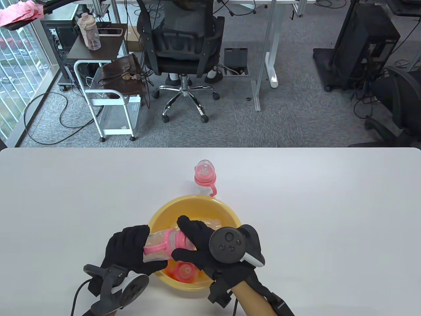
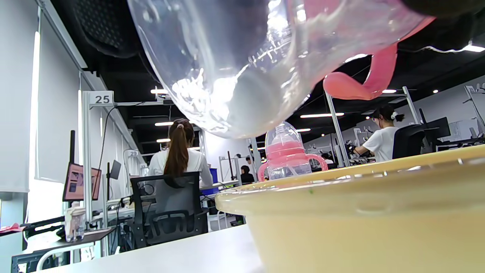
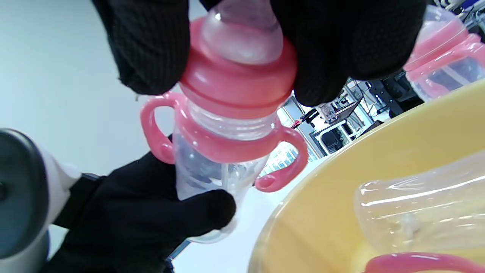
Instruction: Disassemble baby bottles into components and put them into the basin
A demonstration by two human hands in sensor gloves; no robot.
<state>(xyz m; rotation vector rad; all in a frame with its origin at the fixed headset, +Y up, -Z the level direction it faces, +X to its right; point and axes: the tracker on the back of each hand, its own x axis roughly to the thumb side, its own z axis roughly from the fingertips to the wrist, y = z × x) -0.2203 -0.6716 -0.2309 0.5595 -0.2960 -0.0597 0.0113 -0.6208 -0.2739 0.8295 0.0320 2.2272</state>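
A baby bottle with a clear body, pink collar and pink handles lies sideways over the near-left rim of the yellow basin. My left hand grips its clear body. My right hand grips the top, with fingers curled round the pink collar and its teat. A second, whole bottle stands upright on the table just behind the basin. Inside the basin lie a clear bottle body and a pink part.
The white table stretches wide on both sides of the basin. Beyond its far edge are an office chair with a person sitting in it, a white cart and desk legs.
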